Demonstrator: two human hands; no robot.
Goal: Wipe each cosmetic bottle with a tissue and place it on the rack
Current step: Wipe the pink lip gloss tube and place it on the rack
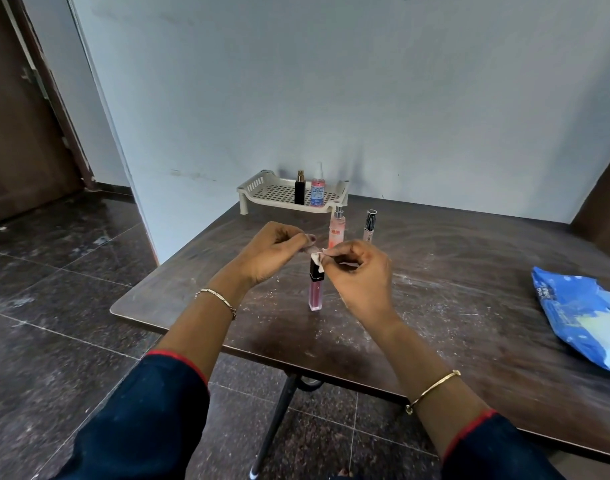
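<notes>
A pink lip-gloss tube with a black cap (315,289) stands upright on the dark table (452,306). Just above its cap, my left hand (272,251) and my right hand (362,271) both pinch a small white tissue (316,256). Whether the tissue touches the cap, I cannot tell. Behind the hands stand a pink spray bottle (336,228) and a slim clear tube with a silver cap (370,225). A white plastic rack (262,190) at the table's far edge holds a black bottle (299,188) and a pink spray bottle (318,188).
A blue tissue pack (580,317) lies at the table's right edge. The table stands against a pale wall, with its left front corner near my left forearm. A dark tiled floor (54,289) and a brown door (19,116) are to the left.
</notes>
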